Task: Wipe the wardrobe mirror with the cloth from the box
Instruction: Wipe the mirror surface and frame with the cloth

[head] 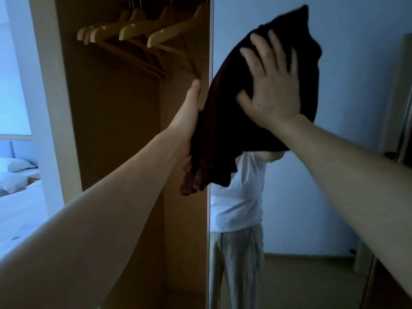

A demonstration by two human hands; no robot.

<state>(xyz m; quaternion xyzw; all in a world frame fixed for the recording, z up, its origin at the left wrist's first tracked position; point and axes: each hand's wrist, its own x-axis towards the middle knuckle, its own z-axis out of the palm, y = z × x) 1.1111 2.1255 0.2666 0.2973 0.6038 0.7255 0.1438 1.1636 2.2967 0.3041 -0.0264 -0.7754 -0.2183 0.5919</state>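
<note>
A dark cloth [225,121] lies spread against the upper part of the wardrobe mirror [334,175]. My right hand [272,85] presses flat on it with fingers straight and splayed. The cloth's lower corner hangs in folds past the mirror door's left edge. My left hand [189,112] holds that edge at about the same height. Its thumb shows on the near side, and its fingers are hidden behind the door and the cloth. The mirror reflects a person in a white shirt and light trousers.
Left of the mirror door the wardrobe [116,108] stands open, with several wooden hangers [142,34] on a rail at the top. A bed with white linen [17,197] is at the far left. Another door edge [399,108] stands at the far right.
</note>
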